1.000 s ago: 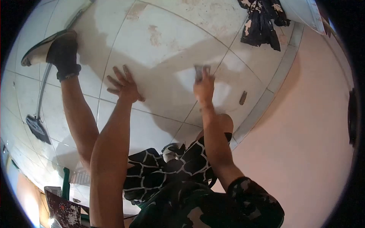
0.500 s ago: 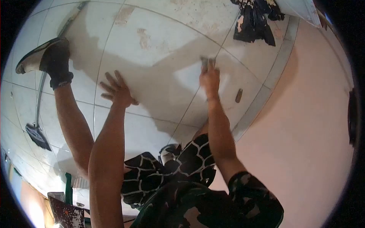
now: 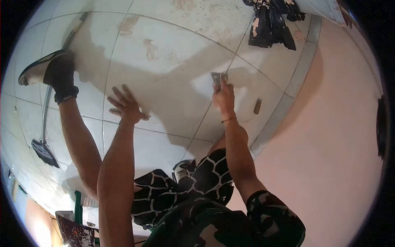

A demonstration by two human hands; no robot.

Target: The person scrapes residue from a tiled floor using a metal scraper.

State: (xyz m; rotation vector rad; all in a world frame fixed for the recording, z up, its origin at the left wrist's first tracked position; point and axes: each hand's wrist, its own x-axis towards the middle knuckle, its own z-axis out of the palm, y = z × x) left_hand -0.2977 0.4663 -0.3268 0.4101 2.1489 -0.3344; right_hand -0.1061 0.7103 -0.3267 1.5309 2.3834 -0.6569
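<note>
My right hand [image 3: 223, 99] is wrapped round a small flat scraper [image 3: 219, 76], its greyish blade against the tiled floor [image 3: 177, 94], near a tile joint. One finger stretches along the tool. To the left, my left hand [image 3: 126, 106] lies on the floor with its fingers spread and nothing in it. A short brown object [image 3: 257, 106] rests on the tiles to the right of my right hand. Reddish-brown smudges [image 3: 151, 50] mark the tiles beyond my hands.
A crumpled black plastic bag [image 3: 271, 29] lies at the top right. Grey edging tiles [image 3: 284, 103] run along the pink wall [image 3: 329, 144]. At the left, a long-handled brush [image 3: 45, 153] lies beside my shoe [image 3: 47, 71]. A dark patterned object [image 3: 76, 230] stands at the bottom left.
My right hand and the scraper have moved back toward my body, a little downward in view. My left hand stays spread on the floor.
</note>
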